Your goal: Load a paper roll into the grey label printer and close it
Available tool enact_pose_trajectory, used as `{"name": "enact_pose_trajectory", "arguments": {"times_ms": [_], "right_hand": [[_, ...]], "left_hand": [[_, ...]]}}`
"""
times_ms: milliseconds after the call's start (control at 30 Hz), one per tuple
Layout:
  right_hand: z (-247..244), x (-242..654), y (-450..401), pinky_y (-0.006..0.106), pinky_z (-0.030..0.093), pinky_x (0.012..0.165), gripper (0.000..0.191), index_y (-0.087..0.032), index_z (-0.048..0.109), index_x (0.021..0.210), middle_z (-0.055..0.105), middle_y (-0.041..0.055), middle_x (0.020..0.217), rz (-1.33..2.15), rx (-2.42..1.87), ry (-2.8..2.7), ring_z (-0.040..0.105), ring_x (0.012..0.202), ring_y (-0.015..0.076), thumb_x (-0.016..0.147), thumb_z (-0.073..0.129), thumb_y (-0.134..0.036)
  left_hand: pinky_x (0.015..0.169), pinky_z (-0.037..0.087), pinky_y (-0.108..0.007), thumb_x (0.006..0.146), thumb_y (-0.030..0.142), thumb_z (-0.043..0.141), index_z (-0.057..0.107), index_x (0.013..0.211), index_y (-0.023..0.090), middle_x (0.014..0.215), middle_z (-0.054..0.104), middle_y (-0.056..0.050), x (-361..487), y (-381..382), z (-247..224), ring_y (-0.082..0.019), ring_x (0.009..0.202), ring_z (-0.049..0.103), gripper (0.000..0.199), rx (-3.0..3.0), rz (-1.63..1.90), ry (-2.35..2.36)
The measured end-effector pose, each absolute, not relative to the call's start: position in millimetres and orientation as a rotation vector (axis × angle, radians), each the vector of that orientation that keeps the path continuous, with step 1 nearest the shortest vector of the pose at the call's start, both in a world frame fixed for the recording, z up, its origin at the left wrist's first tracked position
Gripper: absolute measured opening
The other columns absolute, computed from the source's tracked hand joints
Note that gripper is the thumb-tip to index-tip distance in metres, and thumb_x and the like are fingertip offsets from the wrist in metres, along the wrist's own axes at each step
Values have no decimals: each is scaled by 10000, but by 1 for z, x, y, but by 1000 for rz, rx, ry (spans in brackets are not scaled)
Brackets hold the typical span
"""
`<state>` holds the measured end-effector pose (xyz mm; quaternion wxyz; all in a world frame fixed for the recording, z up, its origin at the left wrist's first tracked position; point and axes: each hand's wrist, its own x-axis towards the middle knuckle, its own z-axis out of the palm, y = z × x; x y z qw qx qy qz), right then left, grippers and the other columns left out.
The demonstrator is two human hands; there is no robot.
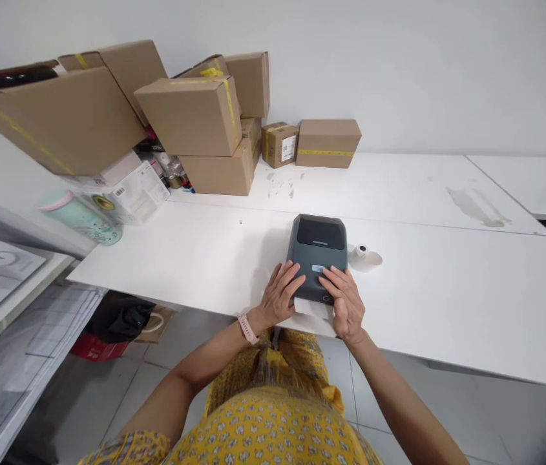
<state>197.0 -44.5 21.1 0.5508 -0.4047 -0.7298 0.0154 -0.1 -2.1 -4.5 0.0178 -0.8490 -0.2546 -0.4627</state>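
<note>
A dark grey label printer [318, 258] sits on the white table in front of me, its lid down. A strip of white paper [312, 308] sticks out of its front. My left hand [280, 295] grips the printer's front left corner, fingers over the top and its thumb low at the side. On the front right corner, my right hand [344, 300] holds it the same way, fingers on the lid near a small light label and the thumb bent by the paper. A small white paper roll [360, 250] stands just right of the printer.
Stacked cardboard boxes [190, 119] fill the table's back left. Two smaller boxes [328, 143] stand by the wall. A mint tumbler [83, 216] stands beside a white carton [132, 194]. The white table's [447, 303] front edge runs close to my body. A white appliance [1, 265] is at left.
</note>
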Motion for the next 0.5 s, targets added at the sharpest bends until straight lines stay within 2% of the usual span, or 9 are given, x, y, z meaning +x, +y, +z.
{"name": "enact_pose_trajectory", "arguments": {"times_ms": [267, 433, 500], "right_hand": [[13, 196, -43, 588, 360, 1115, 502, -244, 613, 1327, 646, 52, 1319, 40, -955, -1673, 548, 1284, 285, 949, 289, -175], [2, 193, -41, 604, 382, 1102, 500, -276, 643, 1292, 679, 38, 1266, -22, -992, -1600, 587, 1241, 287, 961, 273, -218], [4, 192, -43, 621, 375, 1104, 492, -274, 659, 1271, 686, 43, 1252, -5, -1026, -1587, 591, 1237, 296, 967, 273, -244]], "left_hand": [[1104, 439, -535, 947, 338, 493, 405, 1399, 164, 1440, 480, -175, 2, -3, -3, -300, 1438, 344, 492, -2646, -1474, -848], [1101, 439, -549, 914, 401, 543, 448, 1327, 195, 1406, 507, -153, 7, -1, -11, -304, 1436, 344, 471, -2670, -1570, -854], [1110, 428, -549, 892, 368, 583, 444, 1317, 214, 1410, 504, -139, 7, -3, -6, -297, 1439, 340, 473, -2704, -1565, -917]]}}
